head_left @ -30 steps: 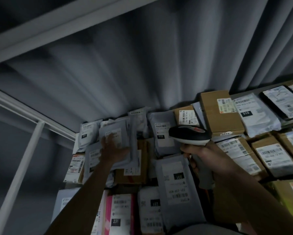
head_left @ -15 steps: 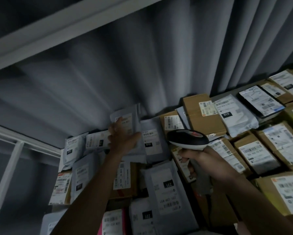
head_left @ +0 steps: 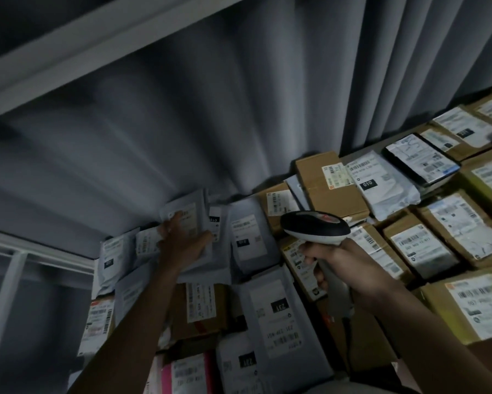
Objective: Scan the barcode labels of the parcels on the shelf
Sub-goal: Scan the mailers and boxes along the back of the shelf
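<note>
Barcode scanner gripped by its handle in right hand, head lying roughly level, long axis left-right, nose toward grey mailers. Left hand pressing flat, fingers spread, on grey mailer at shelf's back; brown boxes to the right

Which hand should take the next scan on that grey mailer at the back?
Right. The right hand already grips the scanner, its head just right of the grey mailer. The left hand rests flat on that mailer, steadying it.
</note>
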